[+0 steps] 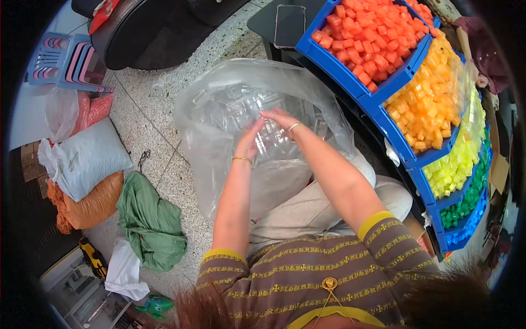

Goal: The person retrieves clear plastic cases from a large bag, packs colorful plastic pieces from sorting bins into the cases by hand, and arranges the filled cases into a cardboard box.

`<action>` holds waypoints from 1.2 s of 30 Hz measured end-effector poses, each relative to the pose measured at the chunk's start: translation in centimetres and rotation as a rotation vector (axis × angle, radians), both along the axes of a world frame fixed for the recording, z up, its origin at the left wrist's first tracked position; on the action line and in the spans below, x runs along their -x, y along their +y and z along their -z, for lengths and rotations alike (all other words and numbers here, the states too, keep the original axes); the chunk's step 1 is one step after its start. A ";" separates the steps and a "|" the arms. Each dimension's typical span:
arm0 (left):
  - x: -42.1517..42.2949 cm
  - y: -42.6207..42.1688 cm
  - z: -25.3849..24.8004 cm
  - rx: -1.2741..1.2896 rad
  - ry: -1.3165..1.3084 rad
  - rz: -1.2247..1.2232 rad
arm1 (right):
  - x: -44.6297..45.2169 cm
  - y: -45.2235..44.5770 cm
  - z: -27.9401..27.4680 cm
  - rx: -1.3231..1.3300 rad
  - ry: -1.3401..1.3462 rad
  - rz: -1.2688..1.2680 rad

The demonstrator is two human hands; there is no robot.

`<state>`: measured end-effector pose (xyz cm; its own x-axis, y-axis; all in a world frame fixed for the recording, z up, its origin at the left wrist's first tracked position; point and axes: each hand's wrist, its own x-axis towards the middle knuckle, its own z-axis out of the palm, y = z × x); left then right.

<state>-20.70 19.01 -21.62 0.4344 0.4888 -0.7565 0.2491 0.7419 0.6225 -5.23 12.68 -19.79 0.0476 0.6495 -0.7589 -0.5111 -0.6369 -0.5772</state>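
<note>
Hair [208, 307] fringes 7 o'clock. Toward 12, the plastic bag [203, 164] holds many clear pieces [271, 141], so much seems left; blue bins [393, 131] from 1 to 4 stand heaped. Left hand [250, 138] and right hand [281, 120] nearly meet over the pieces, fingers [270, 115] loosely curved; any grip, I cannot tell.

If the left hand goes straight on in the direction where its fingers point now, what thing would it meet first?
Probably the right hand, whose fingertips lie just ahead in the picture. Depth is unclear: if the heights differ, the clear pieces in the bag come first.
</note>
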 end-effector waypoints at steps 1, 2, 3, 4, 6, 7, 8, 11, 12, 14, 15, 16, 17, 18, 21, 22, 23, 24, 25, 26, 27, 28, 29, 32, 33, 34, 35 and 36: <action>0.4 0.3 -0.2 0.035 -0.134 -0.024 | 0.2 0.1 -0.7 0.000 -0.006 0.001; 0.8 0.5 -0.4 0.072 -0.268 -0.046 | 0.1 0.4 -1.6 -0.030 -0.082 -0.059; 0.6 1.0 -1.6 0.068 -0.277 -0.043 | -0.2 0.8 -3.4 -0.063 -0.163 -0.119; 0.5 1.5 -3.3 0.004 -0.287 -0.083 | -0.8 0.9 -5.9 -0.148 -0.112 -0.102; -0.4 2.2 -6.7 -0.081 -0.278 -0.127 | -1.5 1.4 -8.6 -0.185 -0.150 -0.092; -0.8 2.4 -8.5 -0.086 -0.289 -0.120 | -1.7 1.6 -9.6 -0.215 -0.179 -0.080; -1.3 2.5 -10.9 -0.033 -0.330 -0.099 | -2.1 1.9 -10.4 -0.171 -0.232 -0.083; -2.3 2.7 -15.7 0.001 -0.406 -0.047 | -2.5 1.8 -17.1 -0.217 -0.204 -0.062; -2.6 2.5 -17.2 -0.008 -0.431 -0.030 | -2.8 2.2 -17.8 -0.240 -0.174 -0.038; -2.8 1.5 -20.8 -0.007 -0.463 -0.004 | -3.0 1.2 -21.5 -0.231 -0.250 -0.049; -2.9 0.6 -22.6 0.006 -0.484 0.011 | -2.9 0.1 -23.9 -0.210 -0.315 -0.068; -2.7 -0.6 -24.6 0.005 -0.490 0.030 | -2.8 -1.2 -25.0 -0.283 -0.178 -0.075; -2.4 -2.2 -26.4 0.036 -0.512 0.088 | -2.4 -2.9 -26.1 -0.282 -0.183 -0.054; -2.0 -3.9 -27.7 0.070 -0.530 0.150 | -1.8 -5.1 -27.3 -0.210 -0.255 -0.011; -1.7 -9.7 -29.3 0.180 -0.578 0.253 | -1.0 -13.1 -29.4 -0.142 -0.351 0.088; -1.6 -11.7 -29.0 0.201 -0.558 0.291 | -0.6 -16.2 -29.7 -0.155 -0.374 0.104; -1.5 -13.9 -28.7 0.235 -0.545 0.328 | 0.1 -19.4 -30.1 -0.127 -0.366 0.146; -1.5 -16.2 -28.4 0.282 -0.532 0.376 | 0.9 -22.5 -30.5 -0.094 -0.328 0.195; -1.7 -18.2 -28.2 0.323 -0.521 0.424 | 1.1 -25.3 -30.6 -0.068 -0.293 0.245; -1.8 -20.1 -27.6 0.372 -0.486 0.458 | 1.4 -28.1 -28.5 -0.106 -0.220 0.313; -1.6 -22.1 -26.5 0.399 -0.465 0.489 | 2.3 -30.6 -27.5 -0.086 -0.208 0.351; -1.2 -24.1 -25.0 0.359 -0.403 0.508 | 3.5 -32.9 -26.7 -0.064 -0.231 0.388; -0.8 -25.6 -23.7 0.311 -0.346 0.525 | 4.4 -35.0 -25.5 -0.047 -0.257 0.419; 0.6 -28.4 -23.1 0.132 -0.237 0.641 | 7.5 -39.7 -20.4 -0.102 -0.333 0.516; 0.8 -29.0 -23.2 0.022 -0.207 0.674 | 8.6 -40.6 -20.0 -0.106 -0.469 0.553; 1.0 -29.5 -23.2 0.013 -0.204 0.682 | 9.3 -41.3 -18.9 -0.150 -0.311 0.711; 1.0 -29.8 -23.0 -0.086 -0.189 0.708 | 9.9 -41.8 -18.1 -0.163 -0.310 0.718; 1.0 -30.0 -22.8 -0.187 -0.174 0.736 | 10.4 -42.2 -17.5 -0.225 -0.400 0.723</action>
